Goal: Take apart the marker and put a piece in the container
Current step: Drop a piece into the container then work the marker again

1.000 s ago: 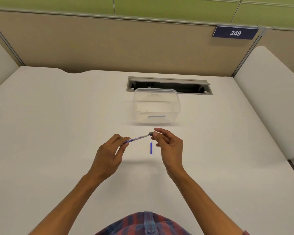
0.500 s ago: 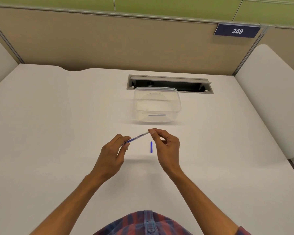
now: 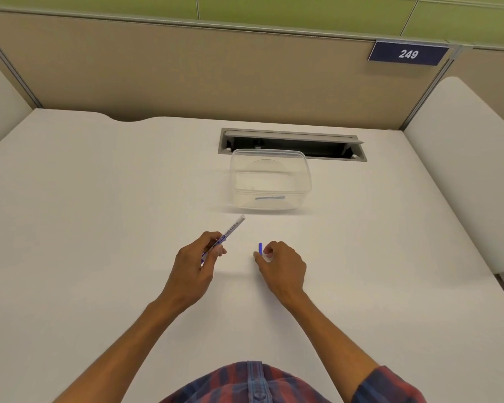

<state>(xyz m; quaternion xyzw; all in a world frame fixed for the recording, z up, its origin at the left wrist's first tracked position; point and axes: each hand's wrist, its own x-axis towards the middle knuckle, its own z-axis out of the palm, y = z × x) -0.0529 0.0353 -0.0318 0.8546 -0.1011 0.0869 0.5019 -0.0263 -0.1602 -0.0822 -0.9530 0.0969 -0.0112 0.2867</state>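
My left hand (image 3: 200, 261) grips the white marker barrel (image 3: 230, 230) by its lower half, and the barrel's open end points up and right toward the container. My right hand (image 3: 280, 264) is down at the table with its fingers curled. Its thumb and forefinger sit at the near end of a small blue marker piece (image 3: 260, 248) lying on the table. Whether those fingers hold anything is hidden. The clear plastic container (image 3: 303, 181) stands behind the hands, and a thin grey-blue piece (image 3: 269, 198) lies inside it.
A white desk (image 3: 99, 213) is enclosed by beige partition walls. An open cable slot (image 3: 326, 146) is recessed in the desk just behind the container. A sign reading 249 (image 3: 408, 53) hangs at the upper right.
My right hand left the marker's tip end and dropped to the table beside the blue piece. The barrel's end now shows open and white. My left hand tilted the barrel more upright.
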